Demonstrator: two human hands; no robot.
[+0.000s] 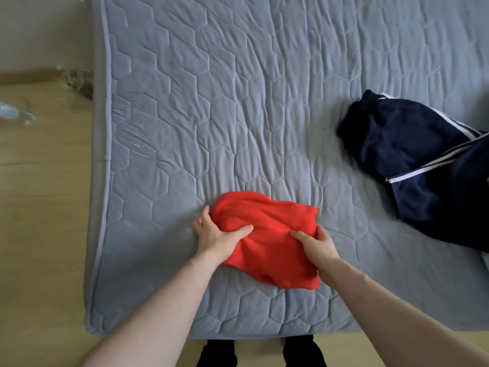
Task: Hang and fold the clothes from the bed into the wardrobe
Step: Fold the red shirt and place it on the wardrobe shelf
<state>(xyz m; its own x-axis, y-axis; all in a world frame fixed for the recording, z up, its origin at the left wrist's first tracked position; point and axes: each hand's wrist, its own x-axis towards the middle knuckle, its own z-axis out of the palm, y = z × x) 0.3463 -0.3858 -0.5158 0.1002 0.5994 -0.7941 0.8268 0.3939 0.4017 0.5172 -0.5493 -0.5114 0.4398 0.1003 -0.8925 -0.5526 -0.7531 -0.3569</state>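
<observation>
Red garment [267,239] folded up on your grey mattress [185,115] near the front edge, your left hand [214,235] gripping its left side, right hand [318,246] pinching its right side, navy striped trackpants [412,154] lying well apart to the right.

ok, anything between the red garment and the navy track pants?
Nothing: head view shows only bare quilted mattress between the red garment and the navy track pants.
</observation>
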